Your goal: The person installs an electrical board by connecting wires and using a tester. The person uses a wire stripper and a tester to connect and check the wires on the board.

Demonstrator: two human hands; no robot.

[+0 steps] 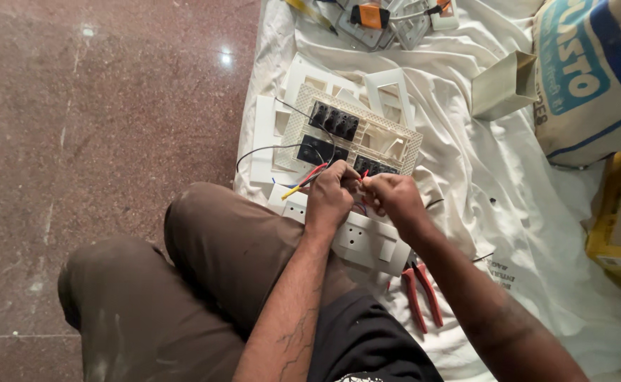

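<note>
Both hands are closed in a pinch on a bunch of thin wires (pixel 309 177) (red, yellow and blue ends show): the left hand (pixel 329 199) wraps the bundle, and the right hand (pixel 394 199) nips the tips just beside it. The wires run to a white switch plate frame (pixel 395 145) carrying 3 black switch modules (pixel 334 121), lying on a white cloth (pixel 508 184). Red-handled pliers (pixel 421 293) lie near the right forearm.
</note>
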